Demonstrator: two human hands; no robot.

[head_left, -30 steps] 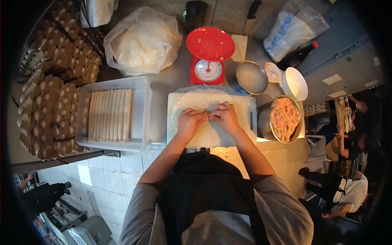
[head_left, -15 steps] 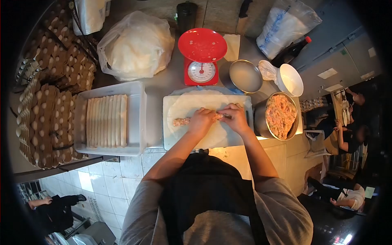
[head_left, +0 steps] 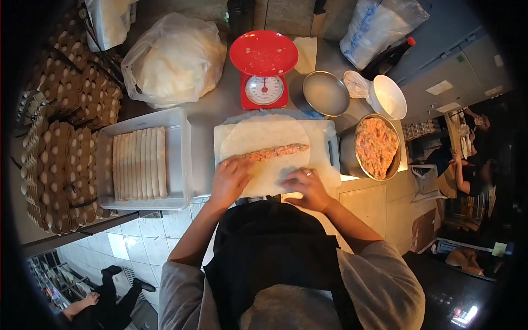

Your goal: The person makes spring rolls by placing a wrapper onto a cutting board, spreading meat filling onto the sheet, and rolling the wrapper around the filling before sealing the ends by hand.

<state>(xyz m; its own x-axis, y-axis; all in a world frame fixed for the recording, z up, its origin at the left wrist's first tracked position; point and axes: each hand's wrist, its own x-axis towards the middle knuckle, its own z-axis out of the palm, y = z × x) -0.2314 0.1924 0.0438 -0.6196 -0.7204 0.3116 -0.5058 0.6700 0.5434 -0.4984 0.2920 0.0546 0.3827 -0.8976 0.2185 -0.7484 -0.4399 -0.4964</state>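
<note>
A round, thin white wrapper (head_left: 264, 132) lies on a white cutting board (head_left: 324, 179). Across it runs a long strip of pinkish minced filling (head_left: 275, 152) with green and orange bits. My left hand (head_left: 230, 179) rests over the wrapper's lower left edge, fingers loosely extended close to the strip's left end. Below the wrapper's lower right part is my right hand (head_left: 309, 190), its thumb apart from the fingers and nothing visible in it; the fingertips are blurred. A metal pot holding a mound of the same filling (head_left: 377, 147) stands right of the board.
On the left, a plastic tub (head_left: 179, 159) holds a row of finished rolls (head_left: 139, 164), beside stacked egg trays (head_left: 71, 165). Behind the board are a red scale (head_left: 264, 91), a bagged pile of wrappers (head_left: 176, 60), a metal bowl (head_left: 326, 93) and a white bowl (head_left: 388, 97).
Both hands have come off the filling and moved toward my body, the left one also leftward. The strip now shows whole and reaches further right. The view has shifted slightly.
</note>
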